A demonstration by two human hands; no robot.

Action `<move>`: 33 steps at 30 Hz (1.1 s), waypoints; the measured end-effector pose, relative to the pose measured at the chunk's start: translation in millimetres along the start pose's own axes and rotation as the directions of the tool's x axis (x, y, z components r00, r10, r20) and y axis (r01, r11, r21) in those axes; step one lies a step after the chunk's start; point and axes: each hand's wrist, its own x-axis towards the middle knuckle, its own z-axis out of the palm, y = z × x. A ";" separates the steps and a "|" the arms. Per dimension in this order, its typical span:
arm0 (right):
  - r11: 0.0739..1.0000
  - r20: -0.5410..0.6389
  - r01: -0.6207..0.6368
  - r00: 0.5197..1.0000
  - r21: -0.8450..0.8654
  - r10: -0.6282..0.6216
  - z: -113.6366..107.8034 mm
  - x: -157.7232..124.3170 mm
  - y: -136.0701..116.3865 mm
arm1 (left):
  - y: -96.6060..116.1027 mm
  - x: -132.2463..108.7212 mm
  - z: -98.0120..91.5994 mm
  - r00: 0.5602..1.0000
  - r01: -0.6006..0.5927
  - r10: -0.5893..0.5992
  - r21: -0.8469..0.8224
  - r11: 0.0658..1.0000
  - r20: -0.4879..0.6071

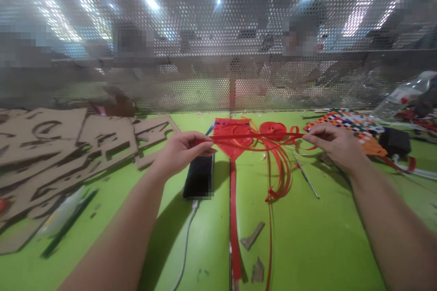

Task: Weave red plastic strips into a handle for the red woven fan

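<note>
Red plastic strip (pixel 256 136) stretched taut between my hands, just above red woven piece (pixel 232 138). Left hand (pixel 182 152) pinches strip, thumb against fingers; right hand (pixel 336 143) pinches it too, fingers closed. Loose red strips (pixel 282 168) curl beside woven piece on green table (pixel 300 245). Black phone (pixel 199 176) just below left hand; cardboard cutouts (pixel 68 145) further left.

Bright white ceiling lights (pixel 152 3) shine down and make a hard glare on the metal screen with holes (pixel 218 84) far away. The left hand (pixel 180 152) and arm throw a dark shadow on the green table (pixel 300 245). Far things look blurry, and the picture bends at its edges.
</note>
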 end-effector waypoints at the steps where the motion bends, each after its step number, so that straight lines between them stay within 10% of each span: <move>1: 1.000 0.002 -0.001 1.000 -0.002 0.001 -0.2 0.1 -0.1 | -0.8 0.0 -0.9 1.000 -0.008 0.008 0.015 1.000 0.004; 33: 1.000 0.050 0.001 0.999 0.003 -0.001 8.8 -2.9 -0.3 | 0.1 2.9 0.9 0.995 0.001 0.041 -0.398 0.918 0.096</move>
